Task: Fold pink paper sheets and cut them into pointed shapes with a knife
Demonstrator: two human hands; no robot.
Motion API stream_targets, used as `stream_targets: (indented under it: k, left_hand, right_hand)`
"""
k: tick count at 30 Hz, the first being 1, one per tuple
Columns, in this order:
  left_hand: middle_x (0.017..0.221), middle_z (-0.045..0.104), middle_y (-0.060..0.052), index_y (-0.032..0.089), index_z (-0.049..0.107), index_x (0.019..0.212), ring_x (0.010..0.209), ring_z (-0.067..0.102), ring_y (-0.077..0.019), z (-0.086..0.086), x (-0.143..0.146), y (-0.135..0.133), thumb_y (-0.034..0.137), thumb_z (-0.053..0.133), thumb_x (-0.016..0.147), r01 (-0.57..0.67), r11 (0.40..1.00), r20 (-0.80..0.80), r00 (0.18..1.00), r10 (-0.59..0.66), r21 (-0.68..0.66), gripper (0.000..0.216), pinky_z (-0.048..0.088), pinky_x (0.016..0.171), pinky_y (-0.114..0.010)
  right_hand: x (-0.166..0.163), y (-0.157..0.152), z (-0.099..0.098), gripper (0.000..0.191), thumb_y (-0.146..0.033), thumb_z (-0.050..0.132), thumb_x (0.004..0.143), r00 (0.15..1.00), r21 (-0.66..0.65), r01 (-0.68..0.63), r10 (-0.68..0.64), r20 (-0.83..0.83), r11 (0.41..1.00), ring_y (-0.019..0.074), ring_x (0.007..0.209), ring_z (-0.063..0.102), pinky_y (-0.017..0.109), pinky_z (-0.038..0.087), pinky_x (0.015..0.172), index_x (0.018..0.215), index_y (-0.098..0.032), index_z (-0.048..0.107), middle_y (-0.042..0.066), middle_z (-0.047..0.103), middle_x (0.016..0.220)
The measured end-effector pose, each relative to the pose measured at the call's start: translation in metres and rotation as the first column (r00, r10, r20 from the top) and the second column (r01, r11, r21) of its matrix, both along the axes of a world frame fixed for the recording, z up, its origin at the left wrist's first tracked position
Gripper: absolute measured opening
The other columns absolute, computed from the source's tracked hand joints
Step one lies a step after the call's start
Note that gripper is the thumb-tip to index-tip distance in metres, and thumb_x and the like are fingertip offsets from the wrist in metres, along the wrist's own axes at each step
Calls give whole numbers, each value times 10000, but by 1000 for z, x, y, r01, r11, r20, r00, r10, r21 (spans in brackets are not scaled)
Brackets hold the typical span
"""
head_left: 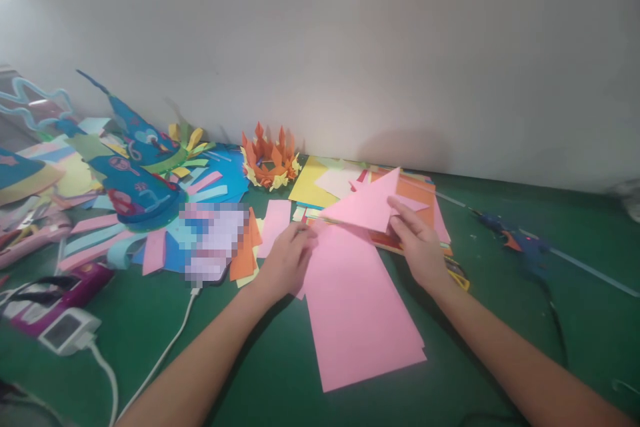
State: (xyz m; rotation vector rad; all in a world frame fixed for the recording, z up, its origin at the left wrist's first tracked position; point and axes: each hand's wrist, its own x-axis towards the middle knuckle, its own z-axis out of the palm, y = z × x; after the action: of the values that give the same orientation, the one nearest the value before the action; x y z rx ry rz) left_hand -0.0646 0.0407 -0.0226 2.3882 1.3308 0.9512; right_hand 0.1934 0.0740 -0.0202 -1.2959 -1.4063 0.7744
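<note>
My right hand pinches the right edge of a folded pink paper, its pointed flap sticking up. The paper is raised above a stack of coloured sheets. At its left end, my left hand has curled fingers closed on the pink paper's corner; the exact grip is partly hidden. Below, between my forearms, lies a long pink sheet, with a second layer's edge showing at its lower right corner. A small pink strip lies just beyond my left hand.
A blue glue gun with a cable lies at right. Behind the hands stands an orange folded-paper crown. Blue decorated cone hats with paper strips fill the left, near a blurred-out phone, a white charger and cables.
</note>
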Motion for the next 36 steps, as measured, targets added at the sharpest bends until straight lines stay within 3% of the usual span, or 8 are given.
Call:
stream_targets:
  k: [5, 8, 10, 15, 19, 23, 29, 36]
  left_hand:
    - [1066, 558, -135, 130, 583, 1029, 983, 563, -260, -2, -15, 8, 52, 378, 851, -311, 943, -100, 941, 323, 119, 283, 480, 860, -425]
    - [1073, 576, -156, 102, 604, 1007, 988, 572, -285, -2, -23, 11, 36, 386, 836, -377, 920, -236, 889, 393, 111, 285, 478, 848, -432]
    - [1100, 577, -163, 97, 610, 1012, 1001, 573, -293, -2, -26, 11, 24, 395, 817, -395, 913, -315, 858, 406, 101, 299, 473, 854, -430]
    - [1260, 536, -174, 84, 589, 1083, 1054, 548, -325, -3, -25, 8, 0, 406, 773, -435, 895, -438, 789, 430, 95, 370, 456, 865, -449]
    - [1435, 398, -188, 82, 572, 1124, 1236, 418, -384, -1, -21, 5, 49, 397, 831, -452, 873, -412, 771, 486, 184, 343, 380, 955, -514]
    - [1445, 399, -148, 158, 502, 1242, 1312, 368, -305, 3, -12, 2, 207, 376, 936, -365, 916, -280, 873, 400, 168, 335, 311, 1039, -477]
    - [1366, 460, -168, 168, 391, 1345, 1245, 407, -351, -1, 1, -6, 559, 608, 782, -193, 975, -263, 952, 158, -113, 719, 325, 996, -512]
    - [1317, 486, -153, 186, 406, 1318, 1201, 428, -353, -3, 3, -6, 510, 715, 708, -184, 969, -238, 961, 142, -165, 758, 340, 966, -505]
  right_hand:
    - [11, 12, -6, 639, -402, 573, 820, 988, -54, 133, -136, -68, 990, 226, 1091, 577, 397, 474, 936, 1417, -264, 393, 66, 597, 1221]
    - [15, 16, -10, 634, -411, 566, 808, 986, -56, 154, -150, 73, 986, 234, 1071, 573, 400, 471, 923, 1401, -245, 416, 86, 568, 1226]
    - [15, 16, -11, 560, -402, 546, 819, 965, 41, 159, -165, 204, 986, 234, 1009, 577, 414, 476, 893, 1350, -235, 477, 92, 565, 1184]
    - [5, 8, -5, 313, -329, 434, 911, 842, 281, -106, -64, 535, 954, 245, 988, 553, 420, 434, 882, 1135, -231, 631, 82, 619, 1024]
    - [-5, -2, -4, 354, -348, 469, 904, 638, 217, -301, 27, 770, 929, 273, 1049, 511, 435, 382, 916, 1204, -202, 589, 97, 604, 1158]
    - [-10, -6, -9, 489, -402, 533, 870, 517, 144, -329, 50, 854, 933, 302, 1082, 483, 457, 362, 915, 1313, -200, 494, 94, 564, 1291]
    - [-11, -4, -10, 480, -315, 559, 849, 621, 174, -308, 59, 782, 935, 289, 1015, 526, 454, 398, 881, 1304, -177, 494, 111, 627, 1163]
    - [-13, -4, -8, 338, -226, 551, 806, 873, 182, -214, 104, 477, 960, 209, 787, 614, 361, 497, 749, 1140, -219, 600, 38, 670, 870]
